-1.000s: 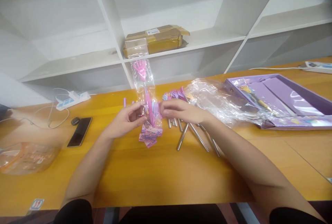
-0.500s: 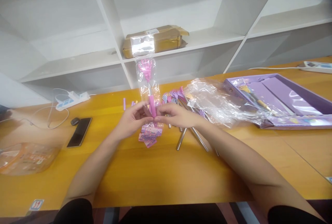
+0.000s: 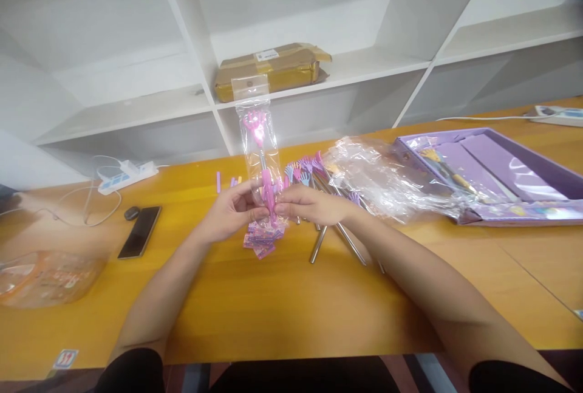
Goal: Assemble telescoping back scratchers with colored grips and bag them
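A pink back scratcher (image 3: 255,127) with a hand-shaped head and metal shaft sits upright inside a clear plastic bag (image 3: 251,88). My left hand (image 3: 231,209) is closed on the lower left edge of the bag. On the other side, my right hand (image 3: 308,203) pinches the bag's lower right edge. Below them on the table lies a small pile of printed pink-purple cards (image 3: 260,243). Several loose back scratchers (image 3: 314,166) with coloured heads and metal rods lie just behind my right hand.
Crumpled clear bags (image 3: 382,180) lie right of centre, beside an open purple box (image 3: 523,168). At left are a phone (image 3: 139,232), a power strip (image 3: 127,177) and an orange-printed plastic bag (image 3: 50,277). A taped brown parcel (image 3: 273,71) rests on the white shelf.
The bagged back scratcher has tilted and dropped slightly, its top edge now lower in view. Both hands keep their hold and have hardly shifted.
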Motion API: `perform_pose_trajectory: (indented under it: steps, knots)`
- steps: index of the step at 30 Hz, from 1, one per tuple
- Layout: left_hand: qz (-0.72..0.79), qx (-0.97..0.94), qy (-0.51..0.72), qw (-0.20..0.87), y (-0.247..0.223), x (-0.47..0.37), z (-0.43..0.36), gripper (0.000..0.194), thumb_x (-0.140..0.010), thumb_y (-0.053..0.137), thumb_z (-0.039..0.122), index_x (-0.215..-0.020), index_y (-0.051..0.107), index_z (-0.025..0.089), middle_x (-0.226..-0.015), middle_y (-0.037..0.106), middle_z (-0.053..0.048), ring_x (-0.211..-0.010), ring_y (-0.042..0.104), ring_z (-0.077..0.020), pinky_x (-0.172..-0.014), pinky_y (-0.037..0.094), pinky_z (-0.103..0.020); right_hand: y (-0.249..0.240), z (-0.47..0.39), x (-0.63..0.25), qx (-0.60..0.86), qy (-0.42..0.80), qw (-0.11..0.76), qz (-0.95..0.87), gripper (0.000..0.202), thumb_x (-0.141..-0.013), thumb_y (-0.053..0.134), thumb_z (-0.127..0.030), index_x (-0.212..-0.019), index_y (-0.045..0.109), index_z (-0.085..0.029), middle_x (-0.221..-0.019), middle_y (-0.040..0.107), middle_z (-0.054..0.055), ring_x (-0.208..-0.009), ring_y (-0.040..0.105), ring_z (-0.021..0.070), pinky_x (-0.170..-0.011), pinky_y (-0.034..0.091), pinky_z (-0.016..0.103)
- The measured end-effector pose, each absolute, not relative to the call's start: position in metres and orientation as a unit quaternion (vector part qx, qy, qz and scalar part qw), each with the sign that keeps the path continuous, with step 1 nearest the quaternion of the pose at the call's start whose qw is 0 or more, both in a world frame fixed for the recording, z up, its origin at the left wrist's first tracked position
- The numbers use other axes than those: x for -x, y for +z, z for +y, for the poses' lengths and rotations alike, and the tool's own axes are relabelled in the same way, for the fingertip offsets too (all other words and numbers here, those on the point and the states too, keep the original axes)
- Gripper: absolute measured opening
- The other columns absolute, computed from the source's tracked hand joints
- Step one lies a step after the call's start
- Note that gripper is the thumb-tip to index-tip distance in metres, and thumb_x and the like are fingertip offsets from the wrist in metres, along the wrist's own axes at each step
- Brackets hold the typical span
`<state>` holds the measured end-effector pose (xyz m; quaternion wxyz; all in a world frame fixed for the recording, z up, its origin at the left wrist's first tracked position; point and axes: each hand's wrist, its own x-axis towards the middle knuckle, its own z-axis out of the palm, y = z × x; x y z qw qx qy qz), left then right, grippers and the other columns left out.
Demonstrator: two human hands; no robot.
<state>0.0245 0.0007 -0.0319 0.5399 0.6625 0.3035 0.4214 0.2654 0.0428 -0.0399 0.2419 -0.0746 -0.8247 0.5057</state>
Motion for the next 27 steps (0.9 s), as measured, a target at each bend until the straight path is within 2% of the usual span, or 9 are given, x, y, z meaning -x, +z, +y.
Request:
perform_pose_trajectory:
  steps: [8, 13, 16, 19, 24, 27]
  knots:
    - [0.294, -0.662, 0.390, 0.568, -0.039, -0.016, 0.004, 0.048, -0.084, 0.090, 0.023, -0.129, 0.074, 0.021, -0.099, 0.071, -0.006, -0.089, 0.069, -0.0168, -0.081, 0.061, -0.030, -0.038, 0.041, -0.265, 0.077, 0.506, 0.226, -0.829, 0.048, -0.114, 0.046, -0.052, -0.080, 0.052, -0.020, -0.071, 0.052, -0.004, -0.065, 0.047, 0.0097, -0.066, 0.041, 0.026]
    - [0.287, -0.670, 0.359, 0.583, -0.032, -0.017, 0.003, 0.047, -0.089, 0.085, 0.025, -0.134, 0.072, 0.023, -0.107, 0.072, -0.008, -0.094, 0.069, -0.0175, -0.084, 0.060, -0.030, -0.040, 0.043, -0.266, 0.090, 0.540, 0.205, -0.811, 0.042, -0.113, 0.049, -0.048, -0.085, 0.057, -0.019, -0.072, 0.054, -0.004, -0.067, 0.050, 0.0094, -0.066, 0.042, 0.025]
    - [0.296, -0.688, 0.347, 0.564, -0.029, -0.015, 0.003, 0.046, -0.093, 0.081, 0.029, -0.137, 0.070, 0.024, -0.115, 0.072, -0.009, -0.101, 0.069, -0.0195, -0.090, 0.059, -0.033, -0.041, 0.046, -0.268, 0.084, 0.548, 0.200, -0.808, 0.040, -0.113, 0.051, -0.044, -0.083, 0.057, -0.018, -0.072, 0.055, -0.004, -0.066, 0.050, 0.0088, -0.066, 0.043, 0.025]
    - [0.326, -0.703, 0.373, 0.511, -0.030, -0.012, 0.006, 0.040, -0.093, 0.081, 0.035, -0.130, 0.074, 0.024, -0.117, 0.072, -0.008, -0.105, 0.068, -0.0198, -0.094, 0.056, -0.032, -0.041, 0.047, -0.268, 0.078, 0.533, 0.177, -0.823, 0.036, -0.112, 0.052, -0.038, -0.084, 0.060, -0.017, -0.074, 0.057, -0.003, -0.068, 0.051, 0.0089, -0.067, 0.043, 0.025]
    - [0.378, -0.630, 0.508, 0.450, -0.030, -0.004, 0.015, 0.032, -0.096, 0.077, 0.044, -0.121, 0.074, 0.025, -0.101, 0.071, -0.002, -0.082, 0.065, -0.0131, -0.072, 0.053, -0.025, -0.043, 0.040, -0.257, 0.045, 0.509, 0.103, -0.853, 0.029, -0.110, 0.057, -0.034, -0.098, 0.076, -0.014, -0.089, 0.073, 0.003, -0.081, 0.063, 0.0118, -0.075, 0.048, 0.026]
    - [0.387, -0.601, 0.555, 0.425, -0.024, 0.000, 0.018, 0.032, -0.092, 0.081, 0.045, -0.115, 0.075, 0.024, -0.092, 0.070, -0.002, -0.076, 0.065, -0.0125, -0.065, 0.052, -0.023, -0.054, 0.036, -0.246, 0.029, 0.498, 0.081, -0.863, 0.029, -0.109, 0.060, -0.036, -0.102, 0.081, -0.016, -0.096, 0.079, 0.006, -0.085, 0.068, 0.0123, -0.077, 0.049, 0.025]
